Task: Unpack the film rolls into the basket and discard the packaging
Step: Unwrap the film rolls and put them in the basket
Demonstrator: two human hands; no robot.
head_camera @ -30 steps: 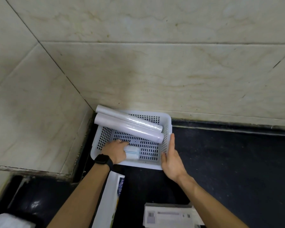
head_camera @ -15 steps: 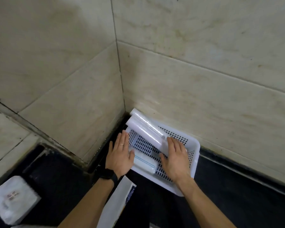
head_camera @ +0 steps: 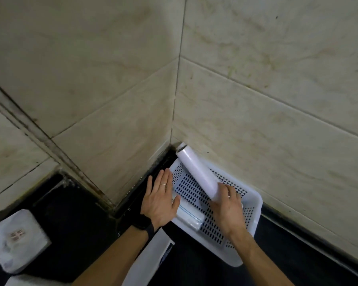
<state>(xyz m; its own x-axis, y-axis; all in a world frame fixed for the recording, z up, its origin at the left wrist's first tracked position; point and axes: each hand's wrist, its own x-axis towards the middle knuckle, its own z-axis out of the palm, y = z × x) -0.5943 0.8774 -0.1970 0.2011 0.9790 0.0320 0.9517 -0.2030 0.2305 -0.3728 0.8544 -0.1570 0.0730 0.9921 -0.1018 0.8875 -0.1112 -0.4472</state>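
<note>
A white perforated basket sits on the black counter, pushed into the tiled corner. A white film roll lies slantwise in it, its far end sticking out over the basket's back corner. My right hand rests on the roll's near end, fingers laid over it; a second roll cannot be made out. My left hand, flat with straight fingers, lies along the basket's left rim. Its thumb touches a small flat white pack in the basket's front corner.
A long white box lies on the counter under my left forearm. A white wrapped bundle sits at the lower left. Tiled walls close in behind and to the left of the basket.
The view swung left toward the corner. My left hand came out of the basket to its left rim. My right hand moved from the basket's right side onto the roll.
</note>
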